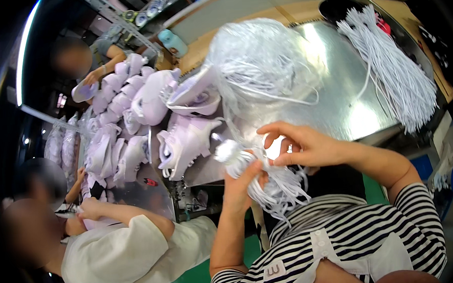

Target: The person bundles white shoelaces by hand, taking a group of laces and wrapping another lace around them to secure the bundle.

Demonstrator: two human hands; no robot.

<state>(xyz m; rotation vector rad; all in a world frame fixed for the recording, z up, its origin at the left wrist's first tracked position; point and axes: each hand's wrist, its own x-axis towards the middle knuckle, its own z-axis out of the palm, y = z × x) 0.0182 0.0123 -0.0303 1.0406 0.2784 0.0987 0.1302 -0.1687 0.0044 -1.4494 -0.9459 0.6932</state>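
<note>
Shiny metal covers the workbench (332, 81), where pale lilac shoes (184, 139) lie in rows and a loose sheaf of white laces (390, 72) rests at the far right. Just above the near edge, the left hand (242, 185) is closed around a bundle of white laces (271, 183). The right hand (303, 146) pinches strands at its top, beside a clear plastic bag (263, 60).
</note>
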